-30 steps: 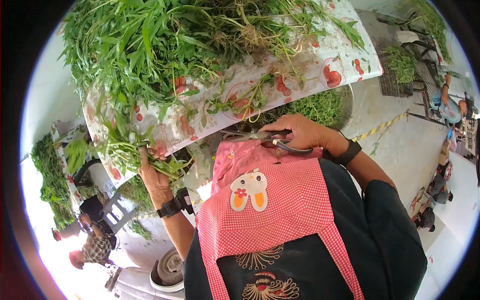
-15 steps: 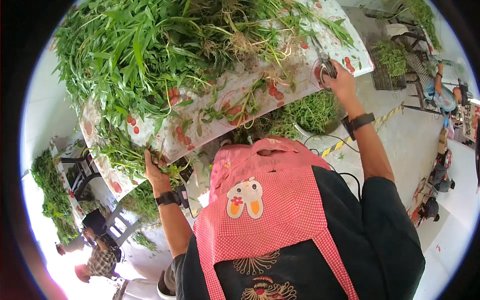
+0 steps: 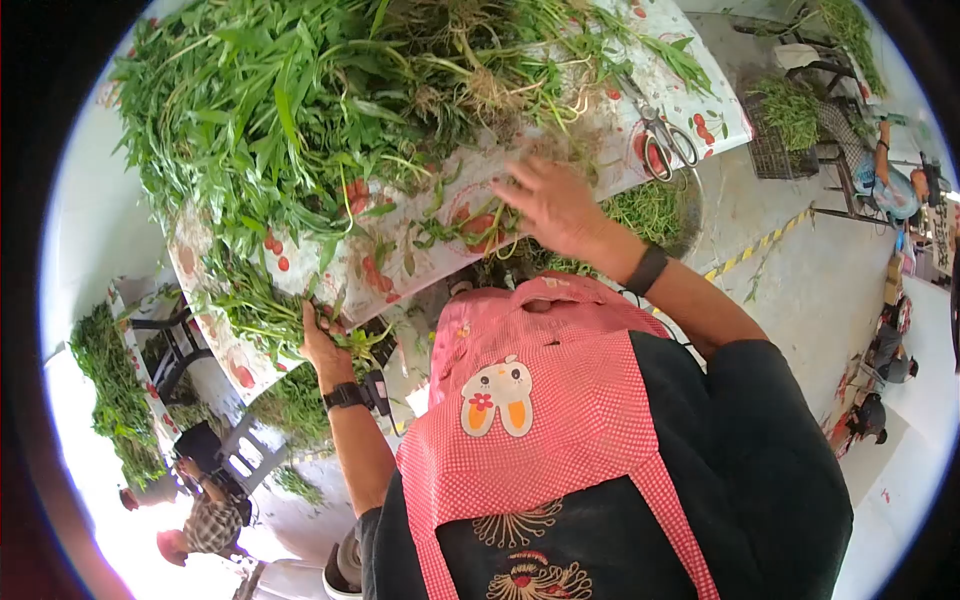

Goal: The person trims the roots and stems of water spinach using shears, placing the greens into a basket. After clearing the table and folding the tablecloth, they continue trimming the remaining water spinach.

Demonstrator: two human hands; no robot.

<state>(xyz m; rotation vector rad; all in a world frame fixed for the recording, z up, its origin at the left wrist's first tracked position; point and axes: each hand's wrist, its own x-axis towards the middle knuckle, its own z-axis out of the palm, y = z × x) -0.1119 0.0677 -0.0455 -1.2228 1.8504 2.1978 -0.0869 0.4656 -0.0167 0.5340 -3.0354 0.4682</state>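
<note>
My left hand [image 3: 325,338] is closed around a bunch of leafy green stems [image 3: 258,305] at the front left of the table. My right hand [image 3: 560,208] is over the front edge with fingers stretched out and nothing in them. Close to those fingers are a few loose stems [image 3: 455,228] and some roots. A pair of scissors [image 3: 657,135] with dark handles lies on the cherry-patterned tablecloth [image 3: 728,118], to the right of that hand. A large heap of uprooted leafy plants [image 3: 290,110] covers the back and left of the table.
Below the front edge stands a round container of cut greens [image 3: 650,212]. A black crate with greens [image 3: 788,120] is on the floor at right. Another heap of plants [image 3: 110,400] is at far left. People [image 3: 212,520] sit at lower left, others at right.
My right hand has let go of the scissors, leaving them on the tablecloth, and has moved left with its fingers spread. My left hand keeps its hold on the bunch.
</note>
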